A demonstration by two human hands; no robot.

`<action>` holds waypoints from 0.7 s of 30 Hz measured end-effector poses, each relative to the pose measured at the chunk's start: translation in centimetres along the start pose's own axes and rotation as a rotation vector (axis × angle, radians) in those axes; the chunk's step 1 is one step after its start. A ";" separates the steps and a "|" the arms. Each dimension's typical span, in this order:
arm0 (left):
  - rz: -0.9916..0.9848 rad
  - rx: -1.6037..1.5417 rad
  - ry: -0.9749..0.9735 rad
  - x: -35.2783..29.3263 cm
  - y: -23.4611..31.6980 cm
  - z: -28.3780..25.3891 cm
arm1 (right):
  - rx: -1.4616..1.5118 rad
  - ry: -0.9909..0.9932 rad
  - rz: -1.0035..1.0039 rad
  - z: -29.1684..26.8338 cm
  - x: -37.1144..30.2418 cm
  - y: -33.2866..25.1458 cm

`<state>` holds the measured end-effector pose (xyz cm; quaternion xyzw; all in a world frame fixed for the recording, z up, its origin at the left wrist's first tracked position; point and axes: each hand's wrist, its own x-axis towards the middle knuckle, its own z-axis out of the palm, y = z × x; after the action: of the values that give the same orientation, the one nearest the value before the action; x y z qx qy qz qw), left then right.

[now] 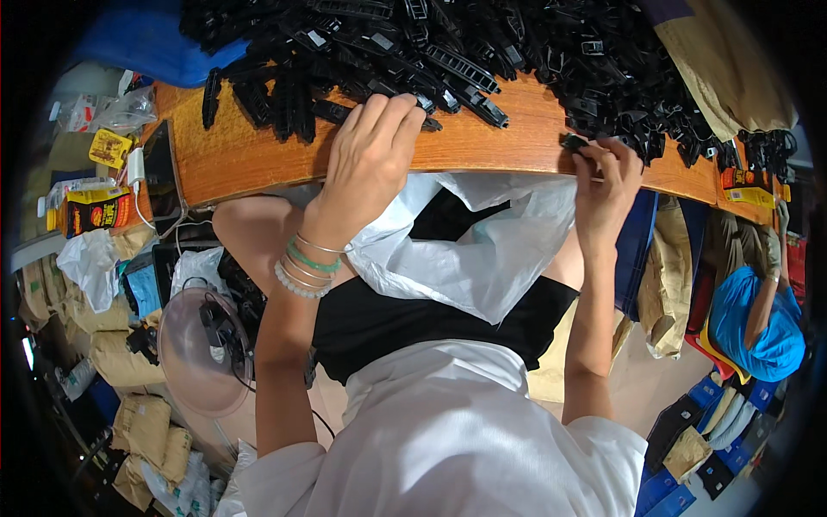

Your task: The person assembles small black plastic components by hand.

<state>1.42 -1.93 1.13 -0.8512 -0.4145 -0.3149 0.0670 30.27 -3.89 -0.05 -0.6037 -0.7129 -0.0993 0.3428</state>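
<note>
A heap of long, ribbed black plastic parts (465, 67) covers the far side of the wooden table (517, 142). At the heap's near edge, my left hand (370, 155) has its fingers curled down over one slim black plastic part (331, 110), which shows on both sides of the fingers. My right hand (610, 177) is farther right, over the table's front edge. Its thumb and fingertips pinch a small dark piece (572, 142) with a greenish glint; its exact kind is unclear. A white plastic sheet (465, 258) lies across my lap below the table edge.
A second pile of smaller black parts (616, 103) lies at the right, beside a brown paper sack (719, 65). A pink translucent tub (202, 353) stands by my left leg. Another person in a blue shirt (758, 323) works at the far right.
</note>
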 end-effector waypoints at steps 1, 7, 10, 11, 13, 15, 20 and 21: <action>0.030 -0.001 -0.024 0.2 0.0 -0.1 | 0.070 -0.006 -0.032 0.2 -0.1 -0.9; 0.209 0.012 -0.221 0.8 0.2 -1.1 | 0.347 -0.036 0.000 2.5 -1.1 -4.6; 0.250 -0.018 -0.151 0.9 0.5 -1.6 | 0.532 -0.005 0.084 2.8 -0.4 -5.2; 0.250 -0.065 -0.088 1.0 0.7 -1.8 | 0.531 -0.002 0.087 2.8 -0.5 -5.3; 0.107 -0.234 0.030 0.5 1.6 -1.7 | 0.740 0.011 0.454 2.7 -0.5 -5.6; -0.041 -0.401 0.149 0.2 2.1 -1.4 | 0.792 0.024 0.490 2.3 -0.2 -5.2; -0.429 -0.689 0.143 -0.6 2.6 -0.3 | 1.109 -0.211 0.543 1.2 0.5 -5.6; -0.405 -0.531 0.084 -0.7 2.6 -0.2 | 1.211 -0.341 0.521 1.1 0.5 -5.8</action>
<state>2.90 -4.18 1.26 -0.7255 -0.4757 -0.4537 -0.2038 24.47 -4.38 1.02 -0.4646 -0.5181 0.4997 0.5157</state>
